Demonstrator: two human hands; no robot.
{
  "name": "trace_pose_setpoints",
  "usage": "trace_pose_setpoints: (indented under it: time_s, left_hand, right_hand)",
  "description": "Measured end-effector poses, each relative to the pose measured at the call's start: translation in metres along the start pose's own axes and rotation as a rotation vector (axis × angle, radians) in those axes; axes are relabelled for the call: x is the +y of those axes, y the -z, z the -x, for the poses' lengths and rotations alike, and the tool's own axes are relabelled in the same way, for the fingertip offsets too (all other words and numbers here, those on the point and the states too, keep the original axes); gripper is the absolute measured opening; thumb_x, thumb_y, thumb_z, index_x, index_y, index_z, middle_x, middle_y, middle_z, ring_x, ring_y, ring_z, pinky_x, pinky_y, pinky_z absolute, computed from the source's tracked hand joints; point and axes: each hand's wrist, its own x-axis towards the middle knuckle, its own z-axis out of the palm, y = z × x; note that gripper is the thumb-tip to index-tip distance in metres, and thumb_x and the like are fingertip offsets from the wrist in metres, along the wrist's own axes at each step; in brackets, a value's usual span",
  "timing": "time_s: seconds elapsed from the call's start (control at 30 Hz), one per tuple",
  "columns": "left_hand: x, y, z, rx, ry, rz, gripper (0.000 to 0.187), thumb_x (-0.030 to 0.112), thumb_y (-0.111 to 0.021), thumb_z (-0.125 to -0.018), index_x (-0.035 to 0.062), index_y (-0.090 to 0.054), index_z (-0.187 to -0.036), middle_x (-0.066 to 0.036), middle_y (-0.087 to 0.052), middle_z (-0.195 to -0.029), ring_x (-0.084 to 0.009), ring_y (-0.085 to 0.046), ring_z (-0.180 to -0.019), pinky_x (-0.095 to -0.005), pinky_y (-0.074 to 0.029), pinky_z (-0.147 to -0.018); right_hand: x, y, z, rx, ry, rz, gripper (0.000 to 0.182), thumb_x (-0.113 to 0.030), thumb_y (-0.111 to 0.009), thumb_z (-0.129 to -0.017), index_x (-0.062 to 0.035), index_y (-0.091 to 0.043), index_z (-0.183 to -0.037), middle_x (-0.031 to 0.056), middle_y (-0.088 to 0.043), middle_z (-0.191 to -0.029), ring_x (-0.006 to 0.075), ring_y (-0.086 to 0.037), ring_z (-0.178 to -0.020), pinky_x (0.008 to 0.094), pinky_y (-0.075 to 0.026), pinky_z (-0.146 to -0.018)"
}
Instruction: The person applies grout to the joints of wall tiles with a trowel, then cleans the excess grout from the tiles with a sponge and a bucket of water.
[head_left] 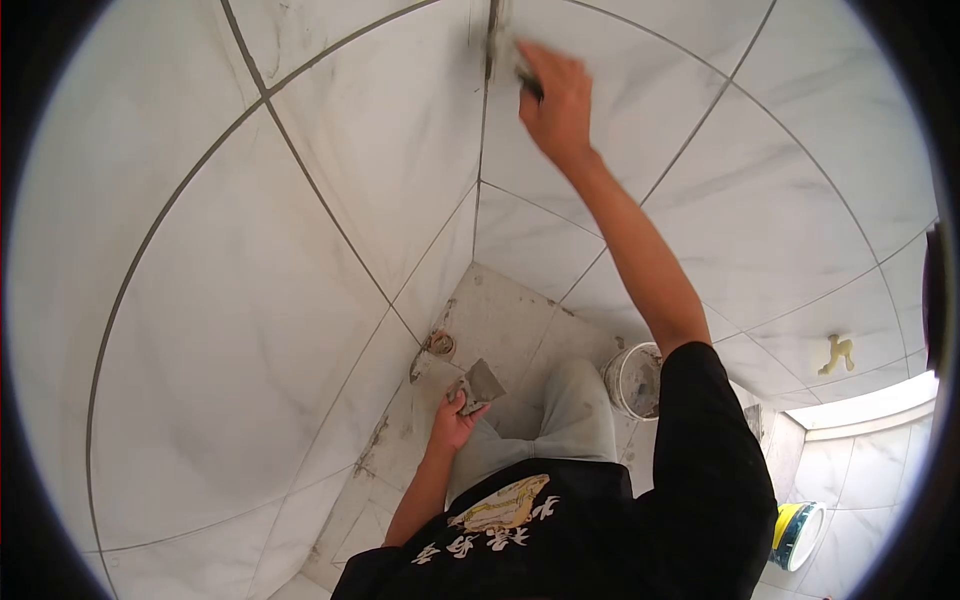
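Observation:
My right hand (562, 105) is raised to the upper part of the corner where two tiled walls meet. Its fingers are closed round a small putty knife (530, 82) with a dark handle; motion blurs its blade, which lies near the corner joint (490, 60). Low over my lap, my left hand (456, 422) grips a flat scraper (484, 382) smeared with grey grout. The marbled white wall tiles (230, 300) have dark grey joints.
A white bucket (634, 380) with grey paste inside stands beside my knee. On the floor near the corner is a round drain opening (441, 344). A yellowish tap-like fitting (836, 354) projects from the right wall. Another bucket (798, 535), yellow and dark green, stands at lower right.

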Motion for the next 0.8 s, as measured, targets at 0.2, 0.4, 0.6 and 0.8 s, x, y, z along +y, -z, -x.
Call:
trace_pose_setpoints:
  time_s: [0.2,0.4,0.6,0.8]
  left_hand:
    - [0.002,-0.010,0.004,0.030,-0.035,-0.011,0.044,0.013,-0.060,-0.098,0.0076,-0.044,-0.138,-0.010,-0.059,-0.131,-0.0273,-0.061,-0.118,-0.0542,-0.053,-0.099]
    - [0.003,-0.003,0.001,-0.001,0.014,0.042,0.046,0.014,-0.061,-0.098,0.0067,-0.043,-0.139,-0.011,-0.059,-0.131,-0.0279,-0.061,-0.118,-0.0537,-0.052,-0.100]
    - [0.000,0.001,0.000,-0.033,-0.024,0.014,0.039,0.014,-0.059,-0.098,0.0039,-0.048,-0.134,-0.011,-0.061,-0.130,-0.0294,-0.062,-0.117,-0.0541,-0.052,-0.101]
    - [0.004,-0.011,0.003,-0.016,-0.016,0.031,0.046,0.015,-0.060,-0.098,0.0064,-0.043,-0.140,-0.011,-0.058,-0.134,-0.0290,-0.062,-0.118,-0.0510,-0.054,-0.099]
  right_hand:
    - [0.000,-0.016,-0.039,0.016,0.067,0.050,0.059,0.007,-0.061,-0.070,-0.0047,-0.060,-0.128,0.0125,-0.064,-0.121,0.0336,-0.056,-0.102,0.0437,-0.044,-0.087]
    - [0.005,-0.014,0.040,-0.229,0.016,0.054,0.062,0.005,-0.064,-0.069,-0.0117,-0.062,-0.129,0.0055,-0.066,-0.122,0.0294,-0.056,-0.101,0.0420,-0.043,-0.085]
    - [-0.006,0.010,-0.055,-0.089,0.040,0.083,0.062,0.006,-0.063,-0.070,-0.0047,-0.058,-0.130,0.0115,-0.061,-0.127,0.0336,-0.055,-0.105,0.0447,-0.044,-0.087]
    - [0.002,-0.051,0.013,-0.002,0.099,0.133,0.079,0.004,-0.067,-0.068,-0.0034,-0.045,-0.144,0.0128,-0.056,-0.135,0.0344,-0.053,-0.104,0.0433,-0.044,-0.088]
